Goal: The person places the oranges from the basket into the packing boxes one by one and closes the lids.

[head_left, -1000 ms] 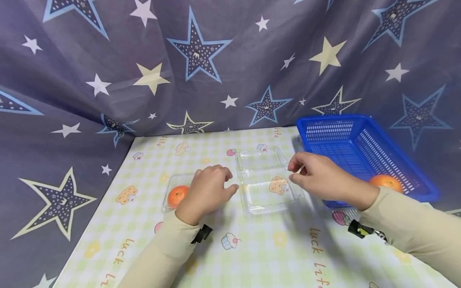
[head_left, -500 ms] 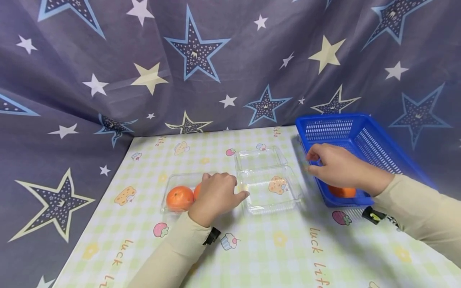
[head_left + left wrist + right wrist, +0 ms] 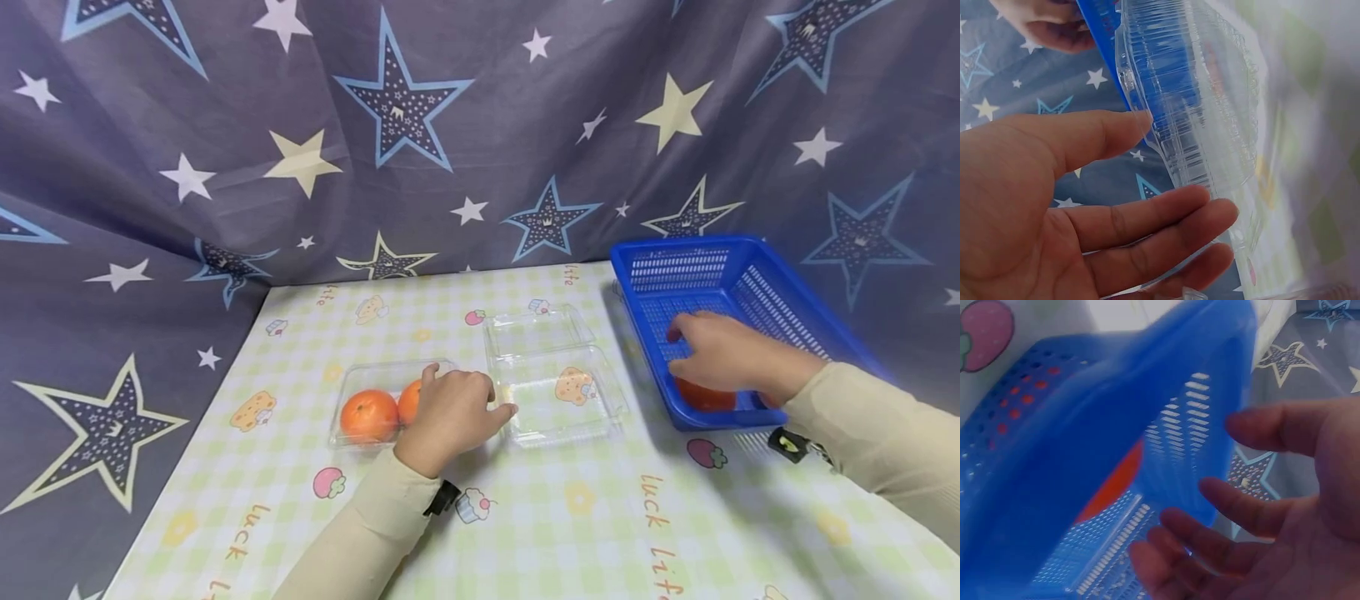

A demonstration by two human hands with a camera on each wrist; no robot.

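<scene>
Backdrop: a grey-blue cloth (image 3: 480, 125) printed with blue, cream and white stars hangs behind the table and drapes down past its left edge.
Table: covered with a pale green checked cloth (image 3: 570, 517) showing cupcakes, strawberries and "luck life" lettering.
Blue basket: a perforated plastic basket (image 3: 678, 258) stands at the table's right edge, towards the far corner.
Empty clear box: an open clamshell box (image 3: 551, 392) lies at the middle of the table, its lid folded back towards the far edge, just left of the basket.
Filled clear box: a second clear tray (image 3: 352, 379) sits just left of the empty one, nearer the table's left edge.
Oranges in the tray: two oranges (image 3: 369, 415) lie side by side inside it; the right one is partly hidden by the left hand.
Orange in the basket: one orange (image 3: 701, 396) lies at the basket's near end, under the right hand.
Right hand: the right hand (image 3: 723, 354) is inside the basket, directly above that orange, fingers spread and relaxed, grasping nothing; the right wrist view shows the orange through the mesh, apart from the palm.
Left hand: the left hand (image 3: 453, 412) rests between the two clear boxes, fingers loose and gripping nothing, thumb tip at the empty box's left rim; whether it touches is unclear.
</scene>
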